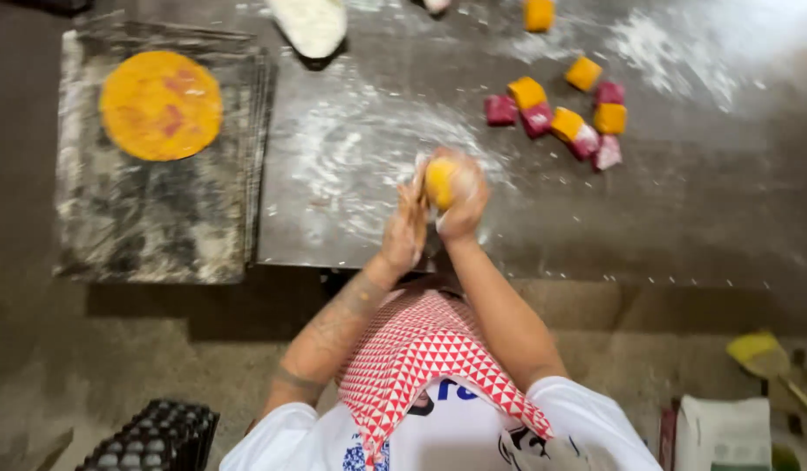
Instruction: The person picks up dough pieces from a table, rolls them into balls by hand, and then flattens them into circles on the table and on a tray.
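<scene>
A yellow dough ball (440,181) sits between my two palms above the floured metal table (648,218). My left hand (405,228) presses flat against its left side. My right hand (466,199) cups it from the right and top. Both hands are dusted with flour. Several yellow and pink dough pieces (560,118) lie in a loose group at the far right of the table. A flat round yellow disc with pink patches (160,105) rests on a stack of floured sheets (159,218) at the left.
A white floured tool (309,24) lies at the table's far edge. One more yellow piece (538,14) sits at the top. On the floor are a black crate (150,436), a white bag (722,432) and a yellow scoop (759,353).
</scene>
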